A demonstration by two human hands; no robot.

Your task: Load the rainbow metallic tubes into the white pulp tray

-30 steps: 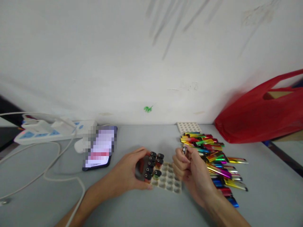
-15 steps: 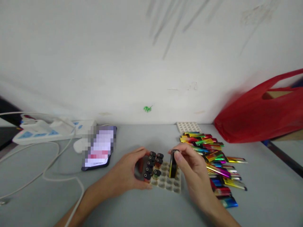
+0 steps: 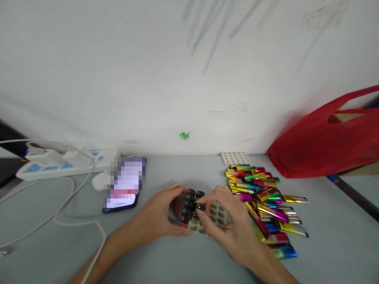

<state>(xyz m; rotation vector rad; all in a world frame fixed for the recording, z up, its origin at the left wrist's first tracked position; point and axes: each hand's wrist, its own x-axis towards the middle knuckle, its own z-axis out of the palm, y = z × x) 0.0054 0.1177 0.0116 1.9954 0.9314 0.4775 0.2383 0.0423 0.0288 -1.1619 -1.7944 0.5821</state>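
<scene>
A pale tray with rows of holes (image 3: 220, 216) lies on the grey table. Several black-topped tubes (image 3: 187, 204) stand upright in its left part. My left hand (image 3: 161, 211) wraps round the tray's left side, thumb at the near edge and fingers at the far one. With thumb and fingertips, my right hand (image 3: 229, 221) pinches a black-topped tube (image 3: 201, 206) over the tray, beside the standing ones; its lower part is hidden. Shiny coloured tubes (image 3: 272, 212) lie in a loose pile right of my right hand.
A second pale holed tray (image 3: 236, 158) lies by the wall behind the pile. At the right is a red bag (image 3: 322, 146). A phone (image 3: 126, 183), a white power strip (image 3: 68, 162) and loose white cables (image 3: 71, 197) are at the left.
My right hand has moved left with the tube, from over the tray's right part to beside the standing tubes. My left hand has stayed in place.
</scene>
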